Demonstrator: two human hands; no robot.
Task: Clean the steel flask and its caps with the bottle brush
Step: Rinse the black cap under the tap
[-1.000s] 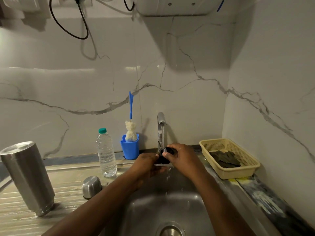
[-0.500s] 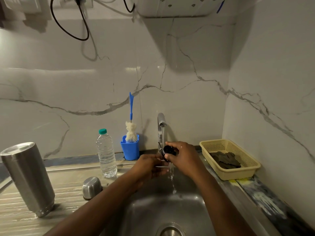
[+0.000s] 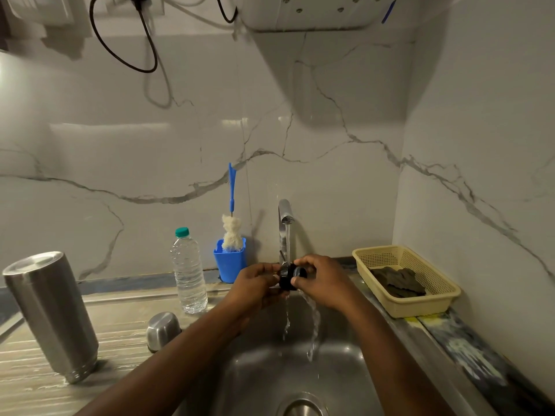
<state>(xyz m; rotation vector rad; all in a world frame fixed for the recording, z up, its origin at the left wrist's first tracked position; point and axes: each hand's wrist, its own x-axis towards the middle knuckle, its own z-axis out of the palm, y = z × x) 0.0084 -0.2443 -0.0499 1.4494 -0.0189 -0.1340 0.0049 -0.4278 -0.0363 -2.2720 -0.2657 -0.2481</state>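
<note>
Both hands hold a small black cap (image 3: pixel 290 276) under the running tap (image 3: pixel 284 219), over the sink (image 3: pixel 270 373). My left hand (image 3: pixel 255 285) grips its left side and my right hand (image 3: pixel 326 280) its right side; water streams off below them. The steel flask (image 3: pixel 51 313) stands upside down on the drainboard at far left. A steel cap (image 3: pixel 163 330) lies mouth down between the flask and the sink. The bottle brush (image 3: pixel 232 226), blue handle and white head, stands in a blue holder (image 3: pixel 229 265) against the wall.
A clear water bottle (image 3: pixel 188 271) with a green lid stands left of the holder. A beige plastic basket (image 3: pixel 405 280) holding dark scrub pads sits on the right counter. The sink drain (image 3: pixel 300 406) is at the bottom. Walls close in behind and on the right.
Water now flows in a steady stream from the tap over the black cap and splits into two trickles. Both hands stay at the tap, and the cap has turned between the fingers.
</note>
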